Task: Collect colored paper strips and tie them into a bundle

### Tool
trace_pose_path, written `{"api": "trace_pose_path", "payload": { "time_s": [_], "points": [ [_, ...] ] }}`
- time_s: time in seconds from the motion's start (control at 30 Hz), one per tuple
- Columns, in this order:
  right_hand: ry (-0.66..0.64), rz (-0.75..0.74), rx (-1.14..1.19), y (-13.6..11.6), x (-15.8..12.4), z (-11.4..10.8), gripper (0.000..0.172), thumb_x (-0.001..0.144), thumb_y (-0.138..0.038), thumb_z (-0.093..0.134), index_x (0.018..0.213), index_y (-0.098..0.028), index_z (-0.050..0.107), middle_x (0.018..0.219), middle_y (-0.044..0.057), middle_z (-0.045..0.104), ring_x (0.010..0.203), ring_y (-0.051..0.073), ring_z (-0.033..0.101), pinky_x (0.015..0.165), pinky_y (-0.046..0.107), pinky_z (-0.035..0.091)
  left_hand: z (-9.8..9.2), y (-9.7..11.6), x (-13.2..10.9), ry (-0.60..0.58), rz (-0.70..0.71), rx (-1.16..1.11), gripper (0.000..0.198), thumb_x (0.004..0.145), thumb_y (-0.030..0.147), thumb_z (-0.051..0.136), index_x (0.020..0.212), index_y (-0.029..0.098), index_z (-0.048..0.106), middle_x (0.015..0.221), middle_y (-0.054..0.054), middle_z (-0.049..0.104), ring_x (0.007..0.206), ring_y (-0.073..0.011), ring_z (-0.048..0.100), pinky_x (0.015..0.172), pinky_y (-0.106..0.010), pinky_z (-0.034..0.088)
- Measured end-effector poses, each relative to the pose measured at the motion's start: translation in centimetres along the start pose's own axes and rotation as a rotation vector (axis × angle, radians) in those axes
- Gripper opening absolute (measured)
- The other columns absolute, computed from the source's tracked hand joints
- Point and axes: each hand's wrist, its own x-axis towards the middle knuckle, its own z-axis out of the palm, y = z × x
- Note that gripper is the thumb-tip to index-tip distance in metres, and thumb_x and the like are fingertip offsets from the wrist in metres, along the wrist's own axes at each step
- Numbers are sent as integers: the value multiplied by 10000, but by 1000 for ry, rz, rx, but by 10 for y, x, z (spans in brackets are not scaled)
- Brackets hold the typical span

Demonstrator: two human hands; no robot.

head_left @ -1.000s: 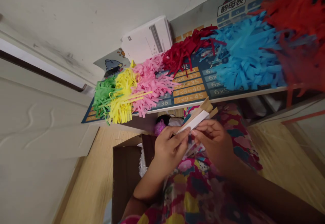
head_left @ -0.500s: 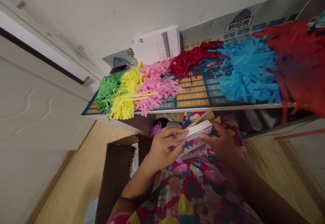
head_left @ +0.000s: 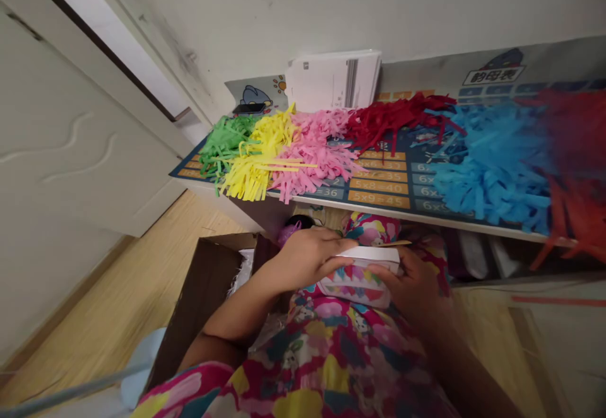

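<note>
Over my lap, both hands grip a thin white box-shaped object (head_left: 372, 253), its pale narrow side facing up. My left hand (head_left: 310, 257) is closed on its left end, with the thumb along the near side. At the right end my right hand (head_left: 411, 279) pinches it between thumb and fingers. A brown papery strip (head_left: 396, 243) sticks out behind it. Just below the object, a clear plastic piece (head_left: 355, 290) lies over the patterned clothing; I cannot tell whether the two are joined.
Green (head_left: 226, 143), yellow (head_left: 265, 156), pink (head_left: 317, 159), dark red (head_left: 392, 118), blue (head_left: 492, 159) and red paper-strip bundles (head_left: 575, 209) lie along the desk (head_left: 303, 200). White printed cards (head_left: 326, 80) lean on the wall. An open cardboard box (head_left: 189, 304) stands on the floor at left.
The white object has gone from slanting to nearly level, and my hands have turned with it. The view has shifted, so the desk items appear further right.
</note>
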Motion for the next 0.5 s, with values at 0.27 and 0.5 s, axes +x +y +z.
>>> {"api": "trace_pose_path", "payload": {
  "time_s": [0.27,0.5],
  "points": [
    [86,-55,100,7,0,-1,421,695,-459,775,1031,-231,662,985,70,719,815,249,675,683,341,542,-12,-11,-14,-32,-42,-217,326,938,364,585,1214,209,668,1015,-97,749,916,-204,708,806,-267,525],
    [29,-98,98,13,10,-18,309,843,-494,618,1035,-263,690,970,71,713,856,245,670,731,352,537,-4,-8,-5,26,-71,-319,301,958,424,546,999,179,716,829,-64,723,769,-177,683,714,-237,489]
  ]
}}
